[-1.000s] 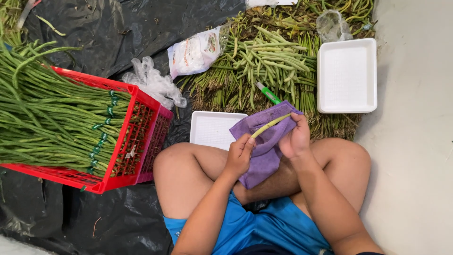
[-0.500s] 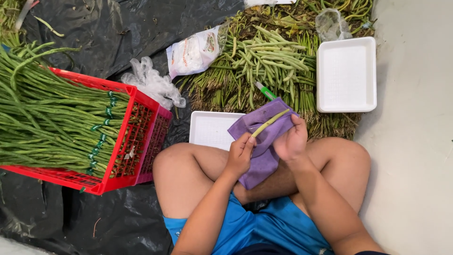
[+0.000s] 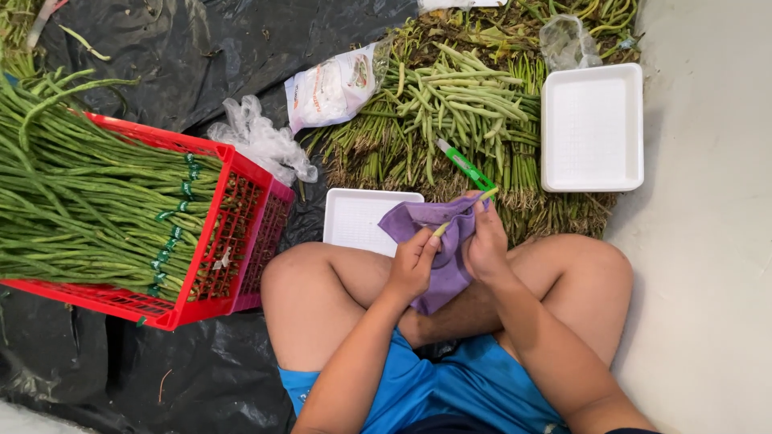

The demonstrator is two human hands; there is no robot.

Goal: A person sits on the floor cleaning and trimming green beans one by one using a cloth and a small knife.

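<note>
A purple cloth (image 3: 438, 241) is held over my crossed legs by both hands. My left hand (image 3: 412, 264) grips the near end of a long green bean (image 3: 466, 210) against the cloth. My right hand (image 3: 486, 241) pinches the cloth around the bean further along; the bean's tip sticks out past the fingers. A white foam tray (image 3: 358, 217) lies on the floor just beyond my left knee, partly under the cloth.
A red crate (image 3: 233, 241) full of long beans (image 3: 80, 201) stands at my left. A pile of beans (image 3: 450, 104) lies ahead, with a green-handled cutter (image 3: 465, 165) on it. A second white tray (image 3: 593, 127), plastic bags (image 3: 334, 84) and black sheeting (image 3: 201, 48) surround them.
My hands have shifted slightly along the bean inside the cloth; the bean's tip now points a little more to the right. Nothing else has moved.
</note>
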